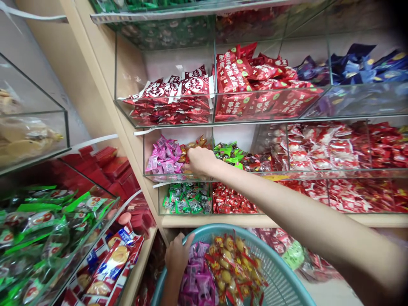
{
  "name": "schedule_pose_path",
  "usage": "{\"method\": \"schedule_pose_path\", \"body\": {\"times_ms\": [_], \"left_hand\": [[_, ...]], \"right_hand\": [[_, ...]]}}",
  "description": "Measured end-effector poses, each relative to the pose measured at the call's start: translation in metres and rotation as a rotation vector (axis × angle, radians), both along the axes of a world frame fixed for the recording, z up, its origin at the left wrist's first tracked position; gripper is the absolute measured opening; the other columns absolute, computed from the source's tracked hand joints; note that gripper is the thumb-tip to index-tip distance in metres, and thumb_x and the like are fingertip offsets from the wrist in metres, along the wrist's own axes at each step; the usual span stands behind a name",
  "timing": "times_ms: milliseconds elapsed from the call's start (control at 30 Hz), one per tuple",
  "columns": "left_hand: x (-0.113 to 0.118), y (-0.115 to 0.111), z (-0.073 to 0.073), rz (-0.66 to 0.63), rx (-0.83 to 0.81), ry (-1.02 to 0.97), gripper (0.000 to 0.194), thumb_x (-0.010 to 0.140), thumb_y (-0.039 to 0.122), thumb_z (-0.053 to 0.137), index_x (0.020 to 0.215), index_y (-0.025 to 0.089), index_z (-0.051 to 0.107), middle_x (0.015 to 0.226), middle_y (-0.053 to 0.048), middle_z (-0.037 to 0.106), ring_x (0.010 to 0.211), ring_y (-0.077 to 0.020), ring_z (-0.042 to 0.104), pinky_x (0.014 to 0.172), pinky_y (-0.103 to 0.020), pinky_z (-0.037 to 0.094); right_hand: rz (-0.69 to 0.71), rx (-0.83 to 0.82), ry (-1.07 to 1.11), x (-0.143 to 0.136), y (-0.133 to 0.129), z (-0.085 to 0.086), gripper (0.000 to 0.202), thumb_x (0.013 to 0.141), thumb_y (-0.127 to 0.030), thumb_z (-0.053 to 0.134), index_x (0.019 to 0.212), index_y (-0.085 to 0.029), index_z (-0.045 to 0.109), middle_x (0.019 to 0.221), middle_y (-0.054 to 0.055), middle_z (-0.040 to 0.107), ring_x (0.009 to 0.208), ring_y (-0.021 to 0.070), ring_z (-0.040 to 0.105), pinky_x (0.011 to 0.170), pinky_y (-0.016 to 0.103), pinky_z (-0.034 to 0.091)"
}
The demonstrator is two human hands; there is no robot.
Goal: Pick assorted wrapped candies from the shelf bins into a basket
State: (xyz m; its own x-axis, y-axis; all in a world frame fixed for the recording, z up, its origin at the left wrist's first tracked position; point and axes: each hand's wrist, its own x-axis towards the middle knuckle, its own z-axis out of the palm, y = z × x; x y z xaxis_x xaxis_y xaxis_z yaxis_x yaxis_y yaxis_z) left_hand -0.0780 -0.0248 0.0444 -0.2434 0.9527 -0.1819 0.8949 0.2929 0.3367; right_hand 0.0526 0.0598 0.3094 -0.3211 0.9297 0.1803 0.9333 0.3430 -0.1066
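My right hand [201,160] reaches into a glass shelf compartment on the middle level. Its fingers are curled, and whatever lies in them is hidden. Beside the hand are gold-wrapped candies [200,143], with pink-wrapped candies [164,155] to their left. Below, my left hand [177,253] grips the rim of a teal plastic basket [288,276]. In that basket, purple-pink wrapped candies [201,278] lie on the left, against a pile of yellow candies in clear and red wrappers [230,265].
Glass dividers split the shelves. Above are red packets [234,72] and blue packets [353,68]; green-wrapped candies [188,197] and red candies [231,197] sit below. A wooden upright [105,85] stands left, beside bins of green packets [41,221] and biscuit packs [111,263].
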Motion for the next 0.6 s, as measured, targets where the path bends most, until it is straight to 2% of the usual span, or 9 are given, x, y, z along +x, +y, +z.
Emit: {"method": "schedule_pose_path", "body": {"times_ms": [100,200,400,533,600], "left_hand": [[0.000,0.001,0.000,0.002,-0.007,0.004,0.052,0.081,0.061,0.026,0.096,0.025,0.060,0.095,-0.011,0.069,0.092,-0.0273,0.063,0.076,-0.034,0.044],[0.001,0.003,0.000,-0.013,-0.012,0.007,0.052,0.081,0.062,0.026,0.094,0.025,0.060,0.093,-0.011,0.069,0.091,-0.0275,0.063,0.075,-0.035,0.044],[0.001,0.003,-0.001,-0.016,-0.007,0.002,0.052,0.081,0.061,0.026,0.093,0.024,0.060,0.095,-0.012,0.069,0.092,-0.0286,0.063,0.075,-0.036,0.044],[0.003,0.003,0.002,-0.012,-0.014,0.001,0.052,0.081,0.061,0.026,0.094,0.023,0.060,0.095,-0.012,0.069,0.093,-0.0300,0.063,0.075,-0.036,0.044],[0.003,0.003,0.004,-0.005,-0.022,0.002,0.053,0.081,0.061,0.027,0.096,0.024,0.060,0.096,-0.012,0.069,0.093,-0.0301,0.063,0.075,-0.036,0.044]], "right_hand": [[-0.023,-0.082,-0.015,-0.015,0.016,-0.002,0.051,0.076,-0.037,0.062,0.116,-0.007,0.054,0.117,0.018,0.057,0.109,0.0268,0.054,0.089,0.040,0.042],[-0.011,-0.144,-0.030,-0.022,0.022,-0.003,0.055,0.071,-0.033,0.068,0.117,-0.006,0.054,0.117,0.018,0.058,0.108,0.0287,0.055,0.089,0.042,0.043],[0.008,-0.160,-0.060,-0.018,0.027,-0.003,0.040,0.069,-0.017,0.065,0.106,-0.002,0.059,0.103,0.015,0.064,0.102,0.0276,0.060,0.082,0.039,0.048],[-0.004,-0.169,-0.024,-0.012,0.028,0.002,0.046,0.068,-0.025,0.068,0.107,-0.004,0.058,0.102,0.016,0.063,0.100,0.0278,0.060,0.079,0.040,0.049],[0.032,-0.119,-0.002,-0.008,0.022,0.009,0.047,0.070,-0.030,0.067,0.107,-0.004,0.058,0.103,0.016,0.062,0.099,0.0273,0.059,0.079,0.040,0.048]]}}
